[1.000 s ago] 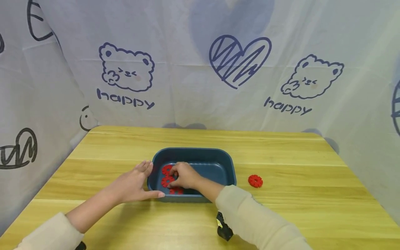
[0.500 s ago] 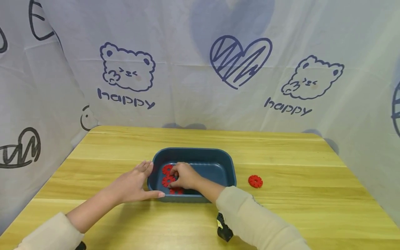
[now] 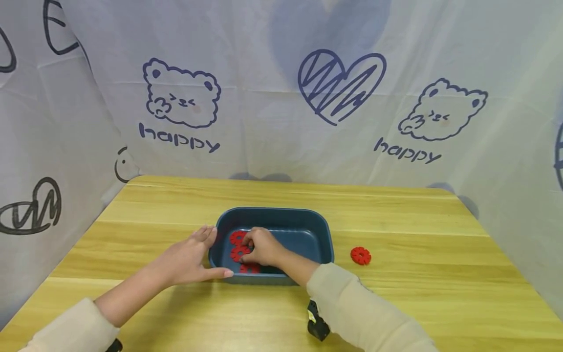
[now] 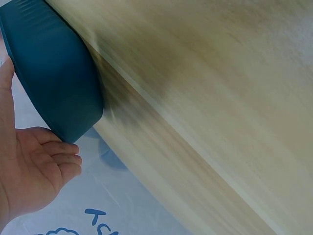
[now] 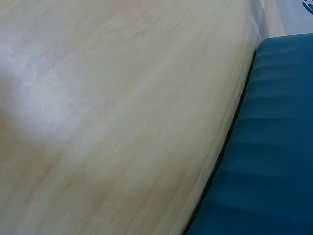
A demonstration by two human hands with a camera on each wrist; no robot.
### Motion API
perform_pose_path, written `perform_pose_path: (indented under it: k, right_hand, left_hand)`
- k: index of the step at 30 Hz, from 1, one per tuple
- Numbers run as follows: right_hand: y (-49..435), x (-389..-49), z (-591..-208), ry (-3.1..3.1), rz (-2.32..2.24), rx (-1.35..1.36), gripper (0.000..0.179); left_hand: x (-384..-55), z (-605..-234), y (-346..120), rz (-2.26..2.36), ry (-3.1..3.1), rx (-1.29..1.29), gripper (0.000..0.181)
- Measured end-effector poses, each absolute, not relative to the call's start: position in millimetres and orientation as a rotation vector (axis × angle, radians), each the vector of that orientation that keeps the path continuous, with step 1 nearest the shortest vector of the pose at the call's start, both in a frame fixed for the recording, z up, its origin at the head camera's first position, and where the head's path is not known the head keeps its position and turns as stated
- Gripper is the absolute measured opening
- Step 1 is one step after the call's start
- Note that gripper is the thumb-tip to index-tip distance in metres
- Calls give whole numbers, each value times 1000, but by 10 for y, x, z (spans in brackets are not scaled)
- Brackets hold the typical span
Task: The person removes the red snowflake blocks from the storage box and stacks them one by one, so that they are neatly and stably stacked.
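Note:
Inside the dark blue plastic box (image 3: 303,215), three red snowflake building discs show at the left end: an upper one (image 3: 236,238), a middle one (image 3: 238,253) and a lower one (image 3: 249,268). My right hand (image 3: 265,250) reaches into the box, its curled thumb and fingers pinching at the right edge of the middle disc. My left hand (image 3: 190,259) spreads round the box's left end, thumb along the front rim, fingers against the left side. In the left wrist view these nearly straight fingers (image 4: 61,154) touch the box's outer wall (image 4: 58,73). The right wrist view hides the right hand.
Another red snowflake disc (image 3: 360,255) lies on the wooden table (image 3: 422,293), right of the box. A black device (image 3: 317,322) sits under the right sleeve. Behind the table hangs a white cloth (image 3: 259,122) with drawn bears and a heart.
Both hands keep nearly the same places, and the box and discs stay where they were. The head view has shifted slightly.

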State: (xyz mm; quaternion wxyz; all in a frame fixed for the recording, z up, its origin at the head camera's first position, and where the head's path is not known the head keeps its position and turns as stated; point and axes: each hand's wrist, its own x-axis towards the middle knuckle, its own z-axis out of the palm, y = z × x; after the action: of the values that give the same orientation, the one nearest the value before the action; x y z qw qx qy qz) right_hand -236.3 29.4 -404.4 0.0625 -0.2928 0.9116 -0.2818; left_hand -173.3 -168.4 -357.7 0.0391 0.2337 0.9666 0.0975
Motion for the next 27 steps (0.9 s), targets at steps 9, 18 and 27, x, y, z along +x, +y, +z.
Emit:
perform_pose_path:
  k: [9, 18, 27]
  right_hand:
    - [331, -2371, -4033, 2720, -900, -854, 30]
    - [325, -2380, -4036, 2720, -913, -825, 28]
    - [371, -2370, -4026, 2743, -911, -836, 28]
  left_hand:
    - [-1741, -3566, -1679, 298, 2955, 708, 103]
    - [-1740, -3583, -1691, 304, 2971, 715, 102]
    - [-1737, -3609, -1695, 318, 2971, 708, 103]
